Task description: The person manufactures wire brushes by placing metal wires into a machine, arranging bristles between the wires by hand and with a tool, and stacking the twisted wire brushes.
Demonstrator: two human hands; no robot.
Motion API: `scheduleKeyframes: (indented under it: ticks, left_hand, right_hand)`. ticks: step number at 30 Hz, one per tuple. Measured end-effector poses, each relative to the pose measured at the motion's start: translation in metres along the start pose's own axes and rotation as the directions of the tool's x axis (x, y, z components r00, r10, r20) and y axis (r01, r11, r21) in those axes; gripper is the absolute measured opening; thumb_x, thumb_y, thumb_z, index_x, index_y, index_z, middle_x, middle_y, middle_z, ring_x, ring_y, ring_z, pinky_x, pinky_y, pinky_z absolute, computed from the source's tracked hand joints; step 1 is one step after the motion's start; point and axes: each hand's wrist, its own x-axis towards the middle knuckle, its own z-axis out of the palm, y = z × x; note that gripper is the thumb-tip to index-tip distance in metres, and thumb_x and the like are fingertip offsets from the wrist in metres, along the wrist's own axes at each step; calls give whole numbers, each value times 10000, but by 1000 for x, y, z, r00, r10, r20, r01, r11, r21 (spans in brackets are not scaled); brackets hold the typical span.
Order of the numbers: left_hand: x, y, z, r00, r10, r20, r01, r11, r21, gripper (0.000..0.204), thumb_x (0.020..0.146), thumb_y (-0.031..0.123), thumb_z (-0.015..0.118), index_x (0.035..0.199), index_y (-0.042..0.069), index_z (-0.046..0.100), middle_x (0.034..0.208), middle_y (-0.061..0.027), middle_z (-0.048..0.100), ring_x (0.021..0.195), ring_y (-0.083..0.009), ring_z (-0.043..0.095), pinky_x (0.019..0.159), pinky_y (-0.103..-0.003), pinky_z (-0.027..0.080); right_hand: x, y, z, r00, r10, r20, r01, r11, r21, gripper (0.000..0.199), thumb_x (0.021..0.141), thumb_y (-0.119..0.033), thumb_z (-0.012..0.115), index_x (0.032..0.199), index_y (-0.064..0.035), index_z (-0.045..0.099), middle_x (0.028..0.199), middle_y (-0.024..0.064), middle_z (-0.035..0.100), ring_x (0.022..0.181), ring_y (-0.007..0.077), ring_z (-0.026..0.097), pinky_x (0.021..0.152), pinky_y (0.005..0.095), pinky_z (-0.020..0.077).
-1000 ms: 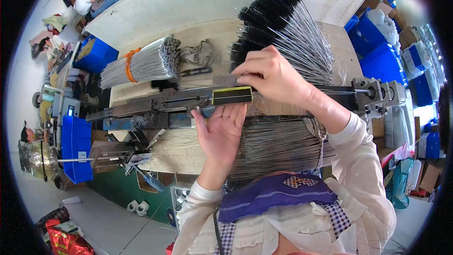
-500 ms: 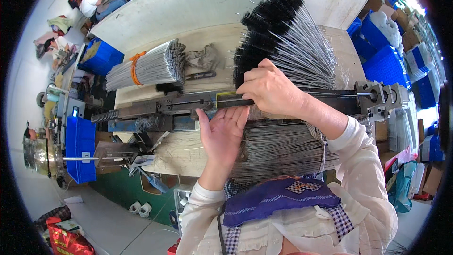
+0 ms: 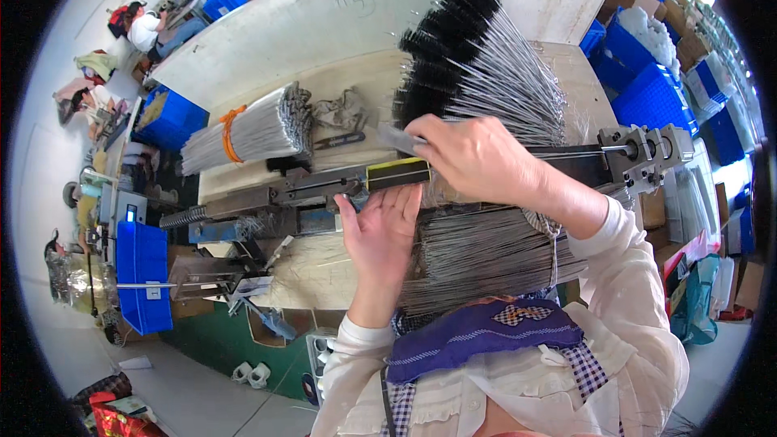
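Note:
My left hand (image 3: pixel 379 231) lies palm up and open, its fingertips against the near edge of a long dark metal fixture (image 3: pixel 316 184), beside a yellow-edged slot (image 3: pixel 396 171). My right hand (image 3: pixel 479 158) is closed just above and right of that slot, pinching a flat greyish piece (image 3: pixel 395 139) that is blurred; its kind I cannot make out. Beyond this hand, a fan of black-bristled wire brushes (image 3: pixel 461 48) lies on the table. Close to my body lies a thick layer of thin metal wires (image 3: pixel 486 255), partly under my right forearm.
At the back left lies a wire bundle (image 3: pixel 243 133) tied with an orange band, beside a crumpled cloth (image 3: pixel 340 109) and small snips (image 3: pixel 338 141). Metal blocks (image 3: pixel 645 154) stand at the fixture's right end. A blue bin (image 3: pixel 142 267) is at the left. Other people sit farther off.
My right hand has risen from the slot, lifting the flat greyish piece into view and exposing the slot. My left hand stays nearly in place. The view has shifted slightly.

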Motion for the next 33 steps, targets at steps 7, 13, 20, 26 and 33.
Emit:
scheduleKeyframes:
  ticks: [7, 13, 20, 26, 33]
  left_hand:
    - [1, 6, -4, 1000, -18, -9, 18, 999, 28, 712, 954, 592, 361, 1001, -85, 573, 1220, -264, 538, 1199, -356, 492, 1042, -437, 384]
    - [5, 6, 1, 994, -62, -93, 75, 986, 147, 531, 973, 469, 429, 931, -29, 609, 1127, -192, 605, 1118, -304, 553, 1007, -428, 422]
    - [5, -17, -15, 991, 17, -129, 23, 954, 298, 311, 954, 125, 483, 1214, -39, 529, 1243, -170, 562, 1224, -272, 504, 1070, -375, 404]
    - [15, -46, -47, 984, -7, -179, 53, 967, 250, 225, 898, 30, 533, 1118, -10, 557, 1227, -117, 572, 1196, -251, 514, 1081, -385, 373]
    - [-61, -17, 18, 960, -265, -89, 280, 915, 292, 325, 946, 145, 471, 1174, -79, 533, 1273, -250, 523, 1205, -355, 518, 1030, -450, 442]
  right_hand:
    - [-11, -25, 14, 977, -188, 96, 207, 946, -249, 235, 706, -103, 616, 866, 68, 602, 631, 113, 639, 557, 241, 663, 447, 330, 488]
    - [-11, -17, 15, 969, -218, 114, 242, 928, -284, 241, 703, -91, 610, 870, 81, 598, 622, 101, 617, 565, 216, 656, 454, 303, 478]
    - [-95, 10, 19, 983, 84, 164, -68, 993, -98, 236, 770, -42, 564, 987, 21, 493, 814, 143, 582, 654, 293, 657, 519, 385, 517]
    - [-145, 51, 46, 950, 208, 233, -123, 935, -334, 203, 746, -45, 589, 937, -13, 525, 868, 117, 550, 695, 256, 652, 550, 366, 521]
    - [-148, 73, 40, 970, 19, 244, 94, 892, -442, 147, 728, -124, 654, 827, -41, 585, 835, 67, 557, 615, 202, 645, 499, 309, 494]
